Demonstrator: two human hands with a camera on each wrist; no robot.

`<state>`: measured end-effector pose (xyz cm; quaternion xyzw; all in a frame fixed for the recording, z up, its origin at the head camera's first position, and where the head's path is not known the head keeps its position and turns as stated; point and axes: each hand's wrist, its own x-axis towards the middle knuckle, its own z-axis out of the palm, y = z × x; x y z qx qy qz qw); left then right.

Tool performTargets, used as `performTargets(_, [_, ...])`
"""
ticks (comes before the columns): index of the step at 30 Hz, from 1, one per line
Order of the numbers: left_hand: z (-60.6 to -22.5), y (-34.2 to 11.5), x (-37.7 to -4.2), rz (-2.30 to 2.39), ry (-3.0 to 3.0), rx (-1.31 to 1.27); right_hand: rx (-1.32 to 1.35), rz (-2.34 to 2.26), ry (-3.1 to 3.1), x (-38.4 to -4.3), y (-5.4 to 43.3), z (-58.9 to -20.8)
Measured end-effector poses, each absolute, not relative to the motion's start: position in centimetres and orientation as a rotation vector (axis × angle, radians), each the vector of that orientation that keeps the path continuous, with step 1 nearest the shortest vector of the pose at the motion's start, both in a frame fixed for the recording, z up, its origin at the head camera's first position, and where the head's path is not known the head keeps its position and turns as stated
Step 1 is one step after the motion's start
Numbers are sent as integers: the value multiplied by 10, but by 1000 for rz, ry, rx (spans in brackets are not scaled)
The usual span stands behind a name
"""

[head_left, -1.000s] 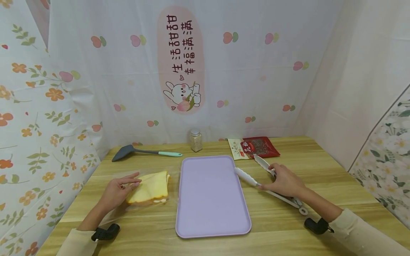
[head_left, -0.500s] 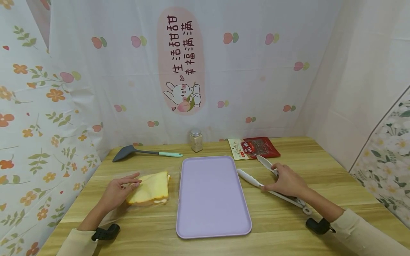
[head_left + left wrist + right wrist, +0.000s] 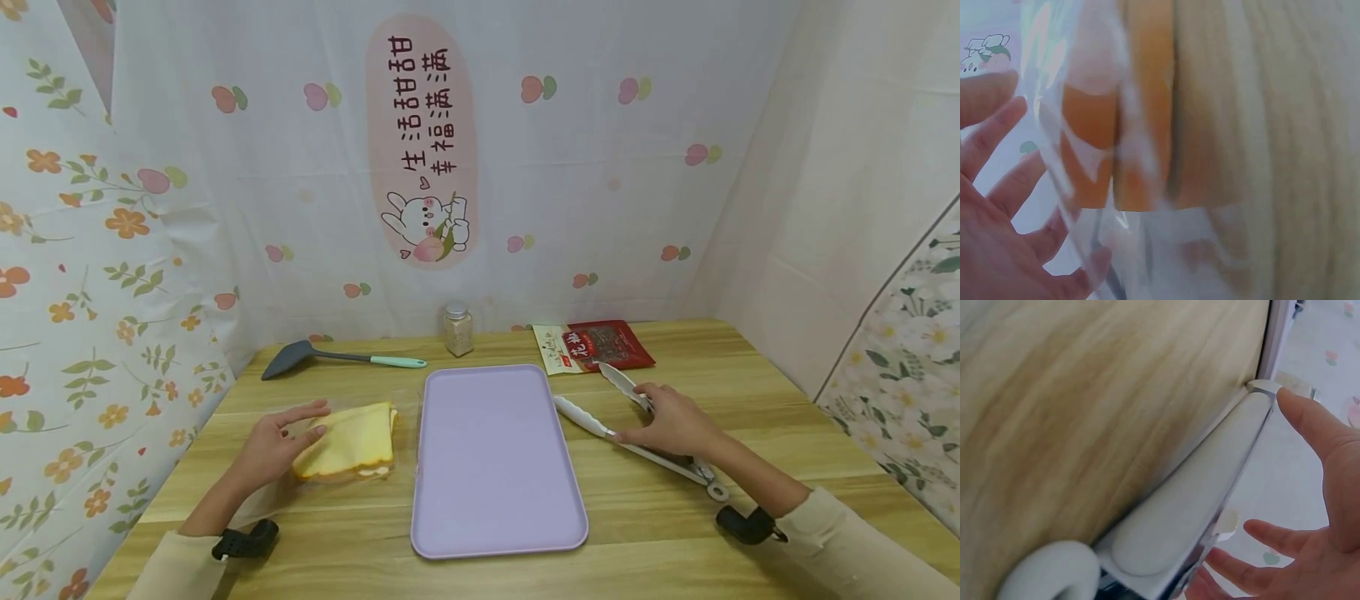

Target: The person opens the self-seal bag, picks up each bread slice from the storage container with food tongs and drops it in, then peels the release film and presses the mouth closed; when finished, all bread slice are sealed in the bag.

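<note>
Yellow bread slices (image 3: 348, 442) lie on the table at the left inside a clear plastic bag (image 3: 406, 462). Over their left edge is my left hand (image 3: 273, 446), its thumb and fingers apart. In the left wrist view the spread fingers are beside the bag, and the slices' brown crust (image 3: 1144, 125) shows through the plastic. White-tipped tongs (image 3: 579, 415) lie spread right of the tray. My right hand (image 3: 678, 421) straddles them; in the right wrist view its thumb touches the near arm and its fingers stretch loosely along the far side.
Between the hands is a lilac tray (image 3: 495, 467). A grey spatula with a mint handle (image 3: 398, 362) lies behind the bread. A small seasoning jar (image 3: 458, 331) stands at the back, with a red and cream spice packet (image 3: 592, 346) right of it, close to the tongs' tips.
My left thumb and fingers have parted over the bread. The tongs and my right hand have shifted slightly to the right.
</note>
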<state>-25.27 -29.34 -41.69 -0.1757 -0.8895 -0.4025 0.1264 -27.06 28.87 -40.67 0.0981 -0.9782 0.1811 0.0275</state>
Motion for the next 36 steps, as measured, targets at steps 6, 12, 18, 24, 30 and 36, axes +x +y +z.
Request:
performTargets(6, [-408, -296, -253, -1195, -2632, -488, 339, 587, -3000, -271, 284, -400])
performTargets(12, [-401, -297, -256, -1173, -2653, -488, 389, 624, -2967, -270, 274, -389])
performTargets(18, [-397, -296, -262, -1108, -2679, -553, 472, 701, -2902, -267, 261, -382])
performTargets(24, [-391, -290, -271, -1044, -2702, -642, 491, 751, -2867, -268, 237, -376])
performTargets(30, [-386, -282, -282, -1018, -2772, -674, 554, 756, -2837, -268, 206, -375])
performTargets(36, [-382, -275, -295, -1154, -2810, -754, 618, 972, -2878, -266, 171, -373])
